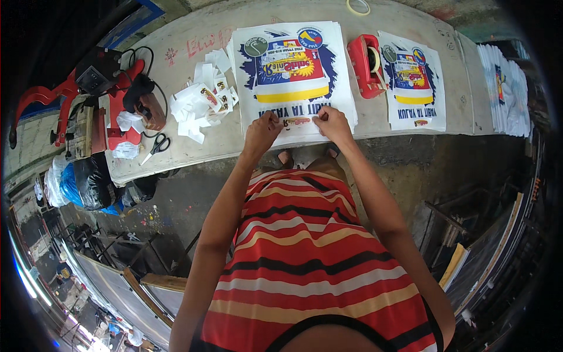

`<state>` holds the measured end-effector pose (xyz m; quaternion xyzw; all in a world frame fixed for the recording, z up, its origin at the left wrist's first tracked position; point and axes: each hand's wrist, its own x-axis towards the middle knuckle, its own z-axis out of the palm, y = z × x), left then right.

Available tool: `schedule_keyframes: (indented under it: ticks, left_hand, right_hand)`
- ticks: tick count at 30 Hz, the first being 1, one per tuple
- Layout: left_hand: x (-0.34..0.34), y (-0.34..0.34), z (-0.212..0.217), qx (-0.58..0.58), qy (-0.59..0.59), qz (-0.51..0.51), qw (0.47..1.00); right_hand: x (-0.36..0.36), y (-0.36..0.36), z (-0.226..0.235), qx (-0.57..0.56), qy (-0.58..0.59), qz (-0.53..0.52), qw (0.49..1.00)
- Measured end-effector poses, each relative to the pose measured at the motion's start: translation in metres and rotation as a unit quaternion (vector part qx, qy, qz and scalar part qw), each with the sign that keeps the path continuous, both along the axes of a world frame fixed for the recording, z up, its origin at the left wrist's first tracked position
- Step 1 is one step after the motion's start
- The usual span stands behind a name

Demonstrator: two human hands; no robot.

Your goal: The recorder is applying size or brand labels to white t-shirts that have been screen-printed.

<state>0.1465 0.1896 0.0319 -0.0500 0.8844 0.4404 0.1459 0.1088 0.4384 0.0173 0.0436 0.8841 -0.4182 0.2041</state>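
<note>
A stack of white printed sheets (pixel 293 90) with a blue, red and yellow design lies on the table in front of me. Over its near edge, my left hand (pixel 265 132) is closed, fingertips pinched together; what is in them is too small to make out. Opposite it, my right hand (pixel 333 125) pinches at the right end of a small white label (pixel 297 122) with red and yellow print. This label sits between both hands, against the top sheet. To the left is a loose heap of white paper slips (pixel 196 105), some bearing similar print.
A red tape dispenser (pixel 367 66) stands right of the stack, beside another printed sheet (pixel 410 82). Scissors (pixel 157 146) and red metal equipment (pixel 120 97) are on the left. A tape roll (pixel 358 7) lies at the back. Folded white items (pixel 507 94) are stacked far right.
</note>
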Motion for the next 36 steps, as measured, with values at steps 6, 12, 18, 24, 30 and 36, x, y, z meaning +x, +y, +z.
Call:
schedule_keyframes:
  ticks: [6,12,18,24,30,36]
  left_hand:
    - [0.003,0.0,0.005,-0.01,-0.012,-0.023,1.0]
    - [0.012,-0.003,0.007,-0.015,-0.005,-0.032,0.999]
    - [0.015,-0.004,0.009,-0.006,-0.003,-0.022,1.0]
    - [0.004,0.003,0.004,0.0,-0.003,-0.03,1.0]
    - [0.013,0.001,-0.032,-0.019,0.132,-0.117,0.984]
    - [0.032,0.045,0.026,-0.162,0.187,-0.225,0.943]
  right_hand:
    - [0.0,0.001,0.01,-0.039,-0.048,-0.022,0.998]
    - [0.006,-0.003,0.015,-0.057,-0.047,-0.017,0.997]
    - [0.007,-0.007,0.017,-0.063,-0.049,-0.011,0.997]
    - [-0.005,0.003,0.01,-0.061,-0.057,-0.019,0.996]
    - [0.001,0.007,-0.061,-0.05,0.06,0.01,0.997]
    - [0.009,0.003,0.005,0.033,0.021,0.022,0.999]
